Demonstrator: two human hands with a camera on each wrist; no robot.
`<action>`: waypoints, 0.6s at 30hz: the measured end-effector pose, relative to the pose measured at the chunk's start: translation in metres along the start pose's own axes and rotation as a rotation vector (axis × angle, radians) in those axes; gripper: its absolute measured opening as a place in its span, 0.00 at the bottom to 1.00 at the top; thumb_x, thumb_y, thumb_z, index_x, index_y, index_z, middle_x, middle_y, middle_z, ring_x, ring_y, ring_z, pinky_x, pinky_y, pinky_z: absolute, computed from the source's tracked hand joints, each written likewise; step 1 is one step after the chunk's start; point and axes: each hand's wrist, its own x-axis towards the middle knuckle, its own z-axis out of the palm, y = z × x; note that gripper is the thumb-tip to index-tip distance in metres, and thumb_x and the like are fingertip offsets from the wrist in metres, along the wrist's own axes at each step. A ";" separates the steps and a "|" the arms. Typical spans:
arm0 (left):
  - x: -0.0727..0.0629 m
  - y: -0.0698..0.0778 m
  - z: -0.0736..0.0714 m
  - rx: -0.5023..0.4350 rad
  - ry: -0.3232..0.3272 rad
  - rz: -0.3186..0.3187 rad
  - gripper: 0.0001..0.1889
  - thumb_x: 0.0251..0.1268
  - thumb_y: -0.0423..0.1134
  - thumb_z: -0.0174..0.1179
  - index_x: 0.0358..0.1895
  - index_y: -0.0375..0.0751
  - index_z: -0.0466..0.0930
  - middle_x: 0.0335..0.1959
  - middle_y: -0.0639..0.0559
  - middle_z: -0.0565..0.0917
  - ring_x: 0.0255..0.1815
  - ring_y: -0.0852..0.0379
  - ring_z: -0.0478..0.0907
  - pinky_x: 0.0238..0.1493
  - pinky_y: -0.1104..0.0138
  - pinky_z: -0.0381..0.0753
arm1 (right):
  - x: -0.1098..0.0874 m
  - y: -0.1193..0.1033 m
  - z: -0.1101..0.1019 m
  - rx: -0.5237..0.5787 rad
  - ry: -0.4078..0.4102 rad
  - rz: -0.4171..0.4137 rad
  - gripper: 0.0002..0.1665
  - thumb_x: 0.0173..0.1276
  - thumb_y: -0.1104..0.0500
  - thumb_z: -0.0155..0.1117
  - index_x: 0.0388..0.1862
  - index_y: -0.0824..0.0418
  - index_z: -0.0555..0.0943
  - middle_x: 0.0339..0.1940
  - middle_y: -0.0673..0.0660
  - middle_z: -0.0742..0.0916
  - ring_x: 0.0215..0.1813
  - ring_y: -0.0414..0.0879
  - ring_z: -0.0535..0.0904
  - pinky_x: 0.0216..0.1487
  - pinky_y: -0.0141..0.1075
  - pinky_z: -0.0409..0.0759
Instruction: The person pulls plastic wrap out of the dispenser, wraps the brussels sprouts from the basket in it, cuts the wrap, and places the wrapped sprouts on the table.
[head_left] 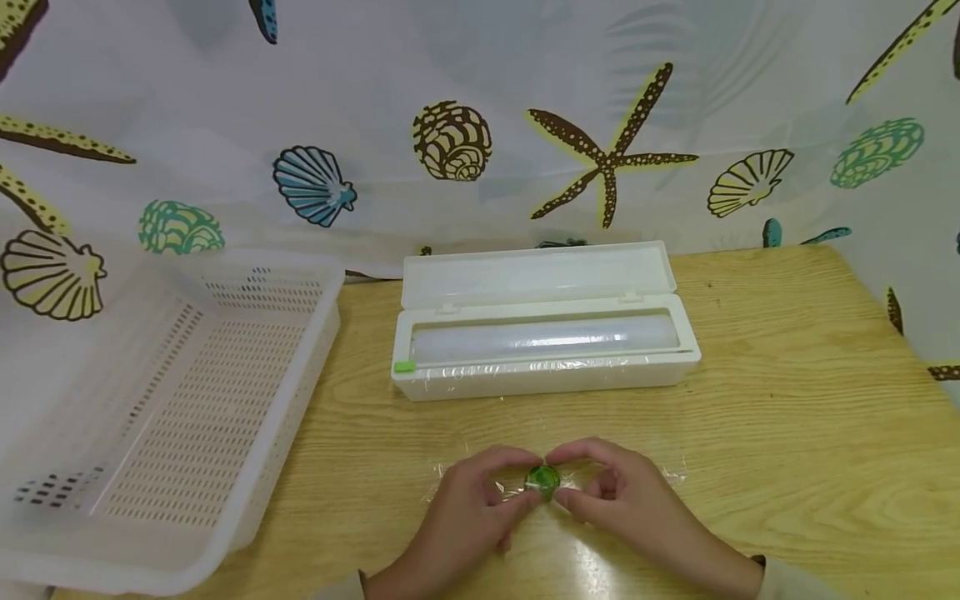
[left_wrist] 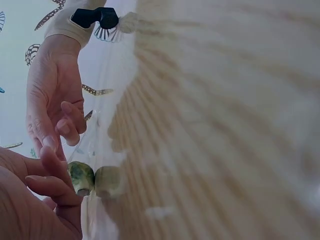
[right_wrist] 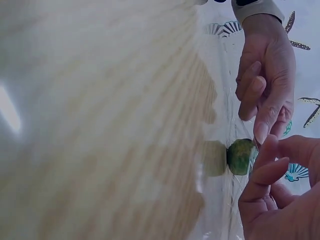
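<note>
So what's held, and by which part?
Film, by raised parts beside the green piece, in the left hand and right hand; whether they grip the piece too is unclear.

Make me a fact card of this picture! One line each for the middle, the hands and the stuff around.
Middle: small round green object
Around it: thin clear plastic film, crinkled
Left hand: at the object's left, seemingly pinching film
Right hand: at its right, seemingly pinching film
Behind hands: long white plastic box, lid open, clear shiny roll inside
Far left: white plastic basket with holes
Underneath: light-brown wood-grain table
Back: white cloth, shells and starfish printed
</note>
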 end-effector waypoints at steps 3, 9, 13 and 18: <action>0.003 -0.002 0.003 -0.013 0.006 0.006 0.16 0.70 0.29 0.75 0.59 0.41 0.89 0.60 0.48 0.87 0.13 0.61 0.75 0.16 0.74 0.74 | 0.002 0.000 0.002 0.014 0.006 0.048 0.23 0.75 0.57 0.77 0.66 0.53 0.85 0.22 0.56 0.86 0.21 0.37 0.72 0.23 0.26 0.68; 0.009 -0.003 0.006 0.026 0.030 0.023 0.13 0.70 0.30 0.75 0.55 0.39 0.90 0.52 0.51 0.88 0.15 0.63 0.75 0.17 0.75 0.74 | 0.003 0.001 0.004 0.020 0.031 0.040 0.22 0.74 0.60 0.77 0.65 0.55 0.85 0.23 0.57 0.86 0.22 0.38 0.74 0.25 0.27 0.70; 0.010 -0.003 0.007 0.053 0.048 0.026 0.15 0.71 0.30 0.74 0.58 0.36 0.89 0.51 0.50 0.86 0.16 0.65 0.74 0.17 0.75 0.75 | 0.005 0.002 0.006 0.004 0.049 0.000 0.22 0.73 0.61 0.78 0.64 0.57 0.85 0.24 0.55 0.85 0.23 0.39 0.75 0.25 0.27 0.72; 0.013 -0.001 0.009 0.097 0.073 0.023 0.15 0.73 0.31 0.73 0.59 0.35 0.86 0.43 0.51 0.87 0.14 0.68 0.67 0.15 0.77 0.66 | 0.009 0.003 0.009 -0.005 0.074 0.013 0.23 0.70 0.63 0.79 0.63 0.56 0.86 0.27 0.53 0.84 0.22 0.37 0.73 0.23 0.26 0.72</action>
